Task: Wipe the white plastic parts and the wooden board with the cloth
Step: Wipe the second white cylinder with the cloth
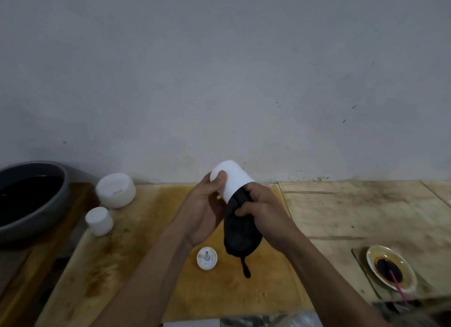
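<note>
Hands gripping: left hand holding white cylinder, right hand clutching black cloth above wooden board; small disc lying just below cloth.

Board's right half lies bare; white disc and two cylinders crowd left

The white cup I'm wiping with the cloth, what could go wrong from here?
1. The left hand holds the white cup in mid-air mostly by fingertips; pushing the black cloth with the right hand might make it slip.
2. The cloth's dangling tail hangs near the small white disc and could drag over it.
3. The saucer of dark liquid sits by the right forearm; a wide elbow move might tip it.
</note>
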`<act>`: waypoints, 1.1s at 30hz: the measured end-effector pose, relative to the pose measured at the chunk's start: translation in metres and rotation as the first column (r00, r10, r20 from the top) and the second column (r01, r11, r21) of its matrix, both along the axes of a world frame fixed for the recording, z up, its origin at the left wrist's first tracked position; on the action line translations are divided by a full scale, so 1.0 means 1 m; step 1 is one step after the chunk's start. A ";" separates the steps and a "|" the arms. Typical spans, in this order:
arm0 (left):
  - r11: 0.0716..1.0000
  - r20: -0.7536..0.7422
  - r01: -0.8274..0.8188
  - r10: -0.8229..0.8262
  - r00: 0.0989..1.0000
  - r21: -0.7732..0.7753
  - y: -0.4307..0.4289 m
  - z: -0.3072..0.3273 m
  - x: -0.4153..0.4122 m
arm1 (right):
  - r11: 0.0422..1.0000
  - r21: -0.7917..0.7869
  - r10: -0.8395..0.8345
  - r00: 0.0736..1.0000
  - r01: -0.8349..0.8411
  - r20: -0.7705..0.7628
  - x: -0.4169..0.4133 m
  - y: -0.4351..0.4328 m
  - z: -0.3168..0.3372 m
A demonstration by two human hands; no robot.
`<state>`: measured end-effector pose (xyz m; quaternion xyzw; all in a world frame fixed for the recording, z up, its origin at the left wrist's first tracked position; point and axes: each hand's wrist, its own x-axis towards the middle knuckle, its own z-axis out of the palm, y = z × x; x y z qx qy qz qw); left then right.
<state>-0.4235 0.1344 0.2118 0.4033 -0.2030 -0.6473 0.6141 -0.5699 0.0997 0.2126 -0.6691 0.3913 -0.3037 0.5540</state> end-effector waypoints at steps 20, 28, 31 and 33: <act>0.987 -0.035 -0.052 0.058 0.998 0.151 -0.006 -0.012 0.008 | 0.529 -0.726 -0.267 0.726 -0.439 -0.633 0.002 -0.005 -0.026; 0.995 -0.088 0.013 -0.004 0.996 0.100 -0.007 -0.017 0.007 | 0.965 -0.230 0.046 0.944 -0.126 -0.327 0.009 0.006 -0.014; 0.983 0.009 -0.044 0.043 0.999 0.179 -0.011 -0.016 0.003 | 0.643 -0.653 -0.204 0.732 -0.400 -0.650 0.007 0.005 -0.034; 0.981 0.027 -0.055 0.051 0.998 0.187 -0.014 -0.017 0.003 | 0.533 -0.718 -0.303 0.691 -0.448 -0.656 0.004 -0.001 -0.037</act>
